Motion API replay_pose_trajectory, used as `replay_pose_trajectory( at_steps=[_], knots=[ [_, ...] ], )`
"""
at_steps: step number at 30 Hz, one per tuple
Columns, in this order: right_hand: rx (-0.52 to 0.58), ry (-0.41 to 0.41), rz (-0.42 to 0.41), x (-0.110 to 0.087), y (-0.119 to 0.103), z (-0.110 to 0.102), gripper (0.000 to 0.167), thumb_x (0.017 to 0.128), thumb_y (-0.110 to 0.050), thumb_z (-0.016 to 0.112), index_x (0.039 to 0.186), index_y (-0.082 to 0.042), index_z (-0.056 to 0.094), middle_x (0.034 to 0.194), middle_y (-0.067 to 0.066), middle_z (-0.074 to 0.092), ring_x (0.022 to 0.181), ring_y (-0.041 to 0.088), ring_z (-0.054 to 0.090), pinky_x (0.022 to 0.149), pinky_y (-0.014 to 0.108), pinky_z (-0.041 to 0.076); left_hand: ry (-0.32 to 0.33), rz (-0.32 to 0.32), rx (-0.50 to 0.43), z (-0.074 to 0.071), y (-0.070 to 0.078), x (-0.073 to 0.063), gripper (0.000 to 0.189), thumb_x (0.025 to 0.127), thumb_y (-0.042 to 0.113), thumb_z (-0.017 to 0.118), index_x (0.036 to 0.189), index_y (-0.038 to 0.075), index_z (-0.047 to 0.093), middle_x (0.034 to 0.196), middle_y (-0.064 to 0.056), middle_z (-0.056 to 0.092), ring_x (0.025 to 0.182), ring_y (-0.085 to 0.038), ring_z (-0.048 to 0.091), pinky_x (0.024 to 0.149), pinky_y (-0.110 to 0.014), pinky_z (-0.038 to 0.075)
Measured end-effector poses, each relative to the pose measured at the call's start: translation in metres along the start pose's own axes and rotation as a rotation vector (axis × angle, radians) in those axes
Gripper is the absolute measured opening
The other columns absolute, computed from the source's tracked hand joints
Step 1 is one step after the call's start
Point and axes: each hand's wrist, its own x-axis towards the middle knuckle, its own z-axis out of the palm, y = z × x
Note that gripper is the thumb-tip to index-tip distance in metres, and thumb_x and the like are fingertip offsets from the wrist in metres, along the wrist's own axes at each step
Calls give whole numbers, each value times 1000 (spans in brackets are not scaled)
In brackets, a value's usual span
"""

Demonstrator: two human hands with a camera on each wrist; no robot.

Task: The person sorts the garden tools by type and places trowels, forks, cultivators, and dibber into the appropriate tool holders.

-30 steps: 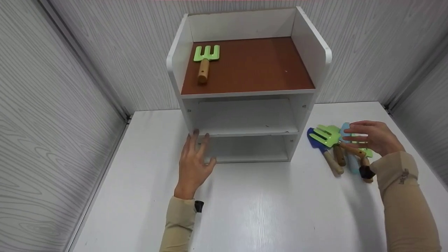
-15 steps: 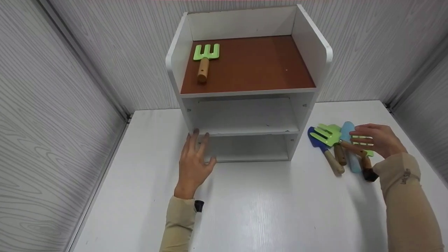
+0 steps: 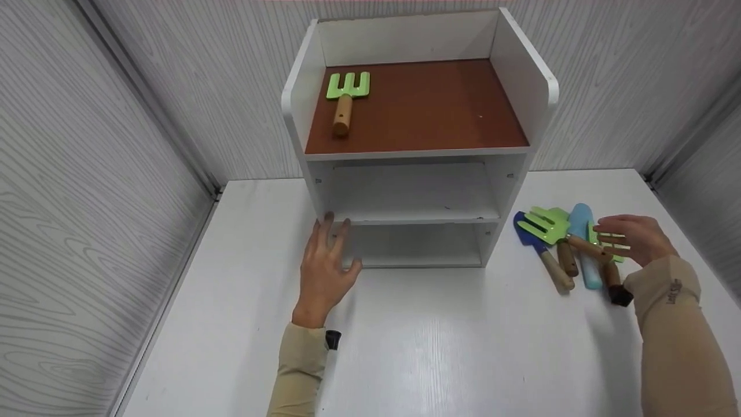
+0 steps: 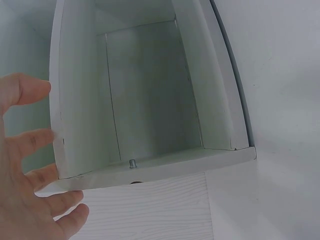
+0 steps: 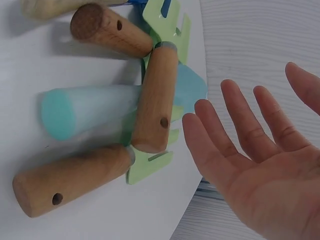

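My left hand reaches to the lower left front of a white shelf unit, fingers spread. In the left wrist view its fingertips are right at the edge of a shelf board, and nothing is in its grip. My right hand hovers with extended fingers by a pile of garden tools, holding nothing. On top of the pile lies a green hand fork with a wooden handle. Beneath or beside it are a blue trowel, a light blue tool and another green fork.
A green hand fork with a wooden handle lies at the left of the brown top shelf. Two lower compartments face forward. The unit stands on a white table enclosed by wood-grain panels.
My right hand has drawn slightly right and nearer, uncovering more of the light blue tool and the green fork beneath. The left hand stays at the shelf unit. The head view has shifted slightly.
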Motion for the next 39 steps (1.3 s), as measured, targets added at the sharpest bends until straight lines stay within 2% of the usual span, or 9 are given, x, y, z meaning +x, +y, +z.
replay_pose_trajectory(
  at_steps=[5, 8, 11, 15, 19, 24, 28, 32, 39],
  knots=[
    [-38, 14, 19, 1, 6, 0, 51, 104, -34, 56, 141, -2, 42, 97, -23, 61, 96, 2, 60, 96, 32, 50, 8, 4, 10, 1, 0, 0, 66, 84, 15, 77, 145, 2, 54, 152, -26, 41, 139, -51, 38, 107, -58, 40],
    [-43, 27, 35, 1, 7, -1, 51, 102, -37, 59, 138, -5, 45, 99, -21, 59, 114, 17, 57, 110, 48, 39, 29, 20, 14, 2, 0, 0, 65, 83, 14, 76, 143, 1, 55, 150, -27, 42, 137, -52, 39, 107, -58, 40],
    [-36, 43, 52, 2, 8, 2, 54, 101, -38, 61, 139, -3, 46, 111, -8, 57, 135, 40, 39, 115, 62, 25, 45, 27, 8, 2, 0, 0, 65, 83, 13, 77, 143, 1, 56, 149, -28, 43, 136, -53, 40, 106, -58, 41],
    [-53, 63, 64, 6, 13, 11, 69, 101, -38, 60, 148, 7, 36, 140, 19, 42, 145, 48, 23, 114, 65, 24, 57, 27, 6, 1, 0, 1, 65, 82, 13, 77, 142, 2, 56, 149, -27, 43, 136, -53, 40, 105, -58, 42],
    [-99, 91, 96, 9, 20, 20, 71, 102, -30, 57, 152, 11, 28, 152, 30, 26, 132, 44, 35, 109, 56, 36, 56, 28, 5, 1, 0, 1, 65, 82, 13, 78, 142, 1, 56, 149, -27, 43, 136, -53, 41, 105, -58, 43],
    [-157, 172, 126, 12, 27, 27, 63, 97, -16, 61, 148, 12, 36, 139, 28, 36, 101, 30, 44, 80, 37, 49, 43, 22, -3, 1, 1, 1, 65, 82, 13, 78, 143, 2, 56, 150, -27, 42, 136, -53, 40, 103, -59, 44],
    [-141, 206, 135, 15, 29, 26, 59, 93, -11, 63, 144, 11, 42, 138, 28, 37, 107, 32, 44, 80, 35, 49, 39, 19, -5, 2, 1, 1, 65, 83, 14, 77, 143, 2, 55, 150, -26, 42, 137, -52, 40, 103, -59, 44],
    [-162, 144, 135, 15, 26, 19, 56, 94, -11, 60, 143, 11, 43, 140, 29, 38, 110, 31, 47, 86, 35, 50, 42, 22, -6, 2, 1, 1, 65, 83, 13, 78, 143, 2, 55, 150, -27, 42, 136, -53, 40, 104, -59, 43],
    [-121, -22, 157, 12, 17, 13, 47, 98, -8, 56, 140, 10, 47, 107, 10, 48, 87, 18, 52, 83, 33, 52, 30, 17, -4, 2, 0, 0, 65, 83, 13, 77, 143, 1, 55, 150, -27, 42, 136, -54, 39, 104, -60, 43]
  ],
)
